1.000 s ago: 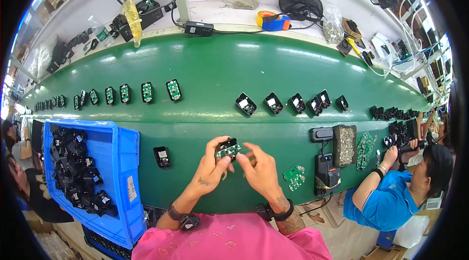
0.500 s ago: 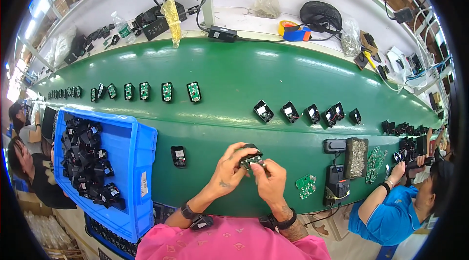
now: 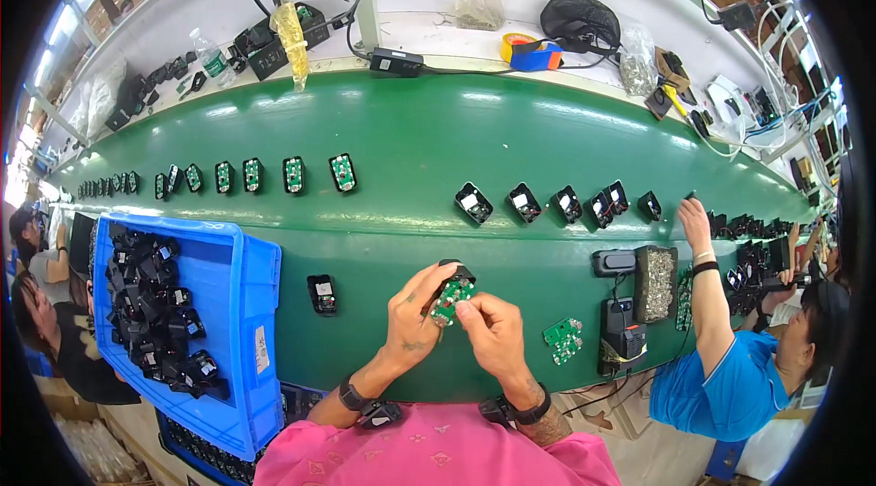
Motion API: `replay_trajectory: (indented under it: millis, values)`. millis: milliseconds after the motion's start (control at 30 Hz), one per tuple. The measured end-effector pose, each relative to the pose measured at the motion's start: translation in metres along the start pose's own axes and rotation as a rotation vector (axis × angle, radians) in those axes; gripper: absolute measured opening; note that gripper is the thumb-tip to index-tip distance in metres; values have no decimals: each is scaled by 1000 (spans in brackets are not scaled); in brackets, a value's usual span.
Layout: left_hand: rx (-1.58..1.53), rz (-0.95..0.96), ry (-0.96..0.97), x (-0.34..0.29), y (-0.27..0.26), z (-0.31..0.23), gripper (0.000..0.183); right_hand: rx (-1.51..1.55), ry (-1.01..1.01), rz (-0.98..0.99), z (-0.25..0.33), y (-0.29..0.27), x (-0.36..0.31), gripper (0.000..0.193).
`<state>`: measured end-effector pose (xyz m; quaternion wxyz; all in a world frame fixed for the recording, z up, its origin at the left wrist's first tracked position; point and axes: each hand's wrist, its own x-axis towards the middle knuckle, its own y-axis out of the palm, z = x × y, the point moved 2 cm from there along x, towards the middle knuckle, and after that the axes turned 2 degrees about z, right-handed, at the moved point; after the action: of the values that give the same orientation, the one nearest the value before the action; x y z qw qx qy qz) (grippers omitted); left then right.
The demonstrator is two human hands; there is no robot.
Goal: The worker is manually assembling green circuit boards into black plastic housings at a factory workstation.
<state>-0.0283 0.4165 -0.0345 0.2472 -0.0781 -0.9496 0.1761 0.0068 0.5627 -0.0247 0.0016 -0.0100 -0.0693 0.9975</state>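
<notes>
Above the near part of the green bench, my left hand [image 3: 409, 320] wraps round a small black plastic housing [image 3: 446, 267]. A green circuit board [image 3: 451, 301] with small components shows its face at the housing, tilted toward me. My right hand [image 3: 495, 329] is closed, its thumb and fingers pinching the board's right edge. How far the board sits inside the housing I cannot tell. To the left of my hands lies another black housing [image 3: 321, 294] with a white patch inside. Right of them are loose green circuit boards [image 3: 564, 338].
At left stands a blue crate [image 3: 256, 290] of black housings. Board-fitted housings [image 3: 293, 174] line the far left; open housings [image 3: 523, 202] line the right. Beside the loose boards are a black corded device [image 3: 623, 337] and a tray of small parts [image 3: 655, 283]. A blue-sleeved co-worker [image 3: 716, 376] reaches in.
The board has turned so that more of its green face shows, and my right fingers have shifted along its edge. At right the co-worker's arm has stretched forward over the bench. My view has shifted slightly.
</notes>
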Motion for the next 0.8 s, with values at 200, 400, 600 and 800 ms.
replay_trajectory:
  millis: [200,400,600,800]
  values:
    - [-275,29,-272,0,1,-1,48,178,177,-19,-5,-6,7,20]
    - [-717,203,-535,-1,-11,7,56,-60,97,33,-1,-14,12,19]
    - [-695,255,-507,-1,-5,3,50,-232,85,72,7,-15,16,21]
    - [-647,182,-606,-2,0,9,38,-395,27,-23,6,-13,17,22]
